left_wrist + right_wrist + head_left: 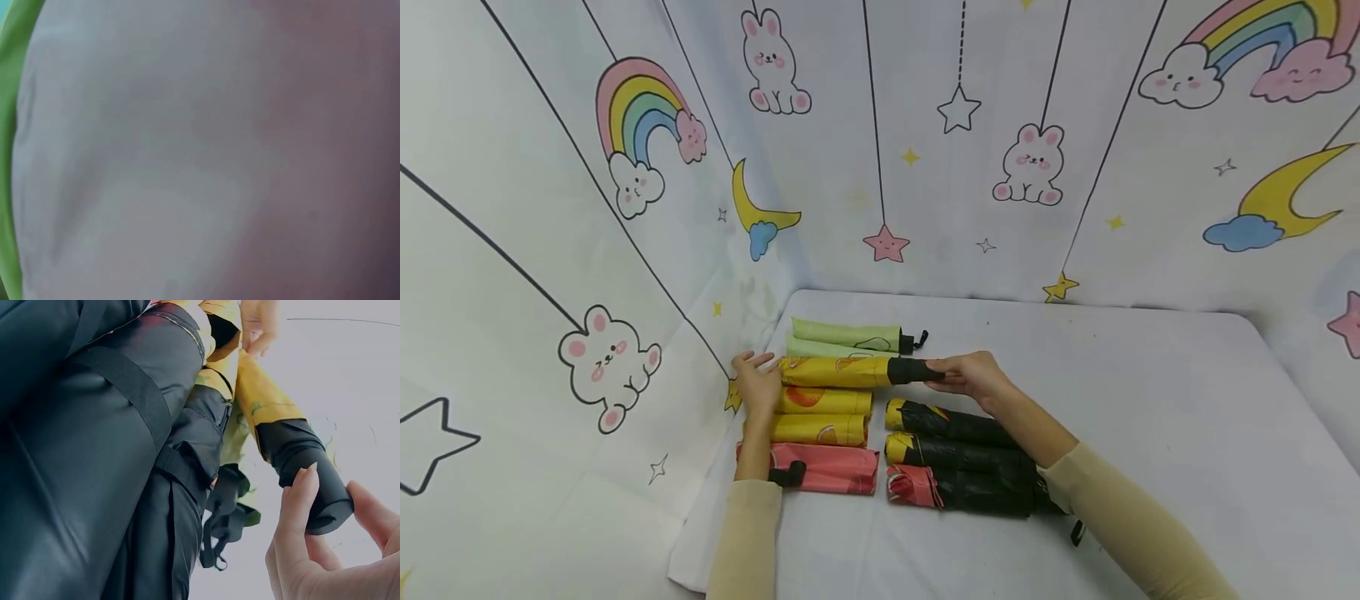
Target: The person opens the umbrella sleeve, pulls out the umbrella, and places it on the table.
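My right hand (973, 375) pinches the black handle end of a folded yellow umbrella (835, 372) with an orange-slice print. In the right wrist view, thumb and fingers (299, 506) stand on either side of that handle. At the umbrella's other end is my left hand (758, 387), its fingers pointing away and right beside the yellow cloth. Below lie two more yellow umbrellas (827, 402), partly covered by the left hand and forearm. Just beyond lie light green umbrellas (846, 333), one with a black handle and strap. The left wrist view is a blur of pale cloth.
A pink-red folded umbrella (842, 469) lies nearest on the left, partly under the left sleeve. To its right are black folded umbrellas (973, 454) with yellow or red ends. All lie on a white-covered table (1150, 400) before a printed curtain (820, 183).
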Demonstrator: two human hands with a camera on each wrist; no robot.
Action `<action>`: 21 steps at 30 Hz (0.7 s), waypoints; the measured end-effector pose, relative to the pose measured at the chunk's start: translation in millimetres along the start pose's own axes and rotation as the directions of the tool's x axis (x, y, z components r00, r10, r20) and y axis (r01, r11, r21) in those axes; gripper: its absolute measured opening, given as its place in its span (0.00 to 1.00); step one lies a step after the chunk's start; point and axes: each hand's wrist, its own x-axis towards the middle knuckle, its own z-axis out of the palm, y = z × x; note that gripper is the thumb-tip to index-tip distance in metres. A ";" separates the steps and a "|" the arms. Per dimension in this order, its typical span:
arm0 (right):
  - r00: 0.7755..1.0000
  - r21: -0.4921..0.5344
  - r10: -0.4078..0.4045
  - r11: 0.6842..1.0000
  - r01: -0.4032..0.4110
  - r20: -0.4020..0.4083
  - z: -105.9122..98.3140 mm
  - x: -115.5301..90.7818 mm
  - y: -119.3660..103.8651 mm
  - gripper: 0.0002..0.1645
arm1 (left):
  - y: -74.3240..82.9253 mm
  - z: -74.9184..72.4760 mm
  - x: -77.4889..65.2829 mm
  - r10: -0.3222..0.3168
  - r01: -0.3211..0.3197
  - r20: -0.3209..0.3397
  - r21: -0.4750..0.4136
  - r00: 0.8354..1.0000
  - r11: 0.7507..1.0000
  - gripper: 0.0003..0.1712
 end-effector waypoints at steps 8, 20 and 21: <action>1.000 -0.011 -0.017 1.000 0.017 0.010 -6.3 -6.4 -1.5 0.23 | 3.9 -1.6 -1.6 -0.003 0.003 0.014 0.003 1.000 1.000 0.40; 0.998 -0.032 -0.050 0.998 0.051 0.030 -19.3 -17.1 -4.1 0.24 | 3.6 -2.3 -1.1 0.000 0.000 0.005 0.036 1.000 0.999 0.39; 0.998 -0.029 -0.056 0.998 0.057 0.035 -20.8 -18.4 -4.0 0.25 | 3.7 -2.2 -1.2 0.002 -0.002 0.004 0.038 1.000 0.999 0.39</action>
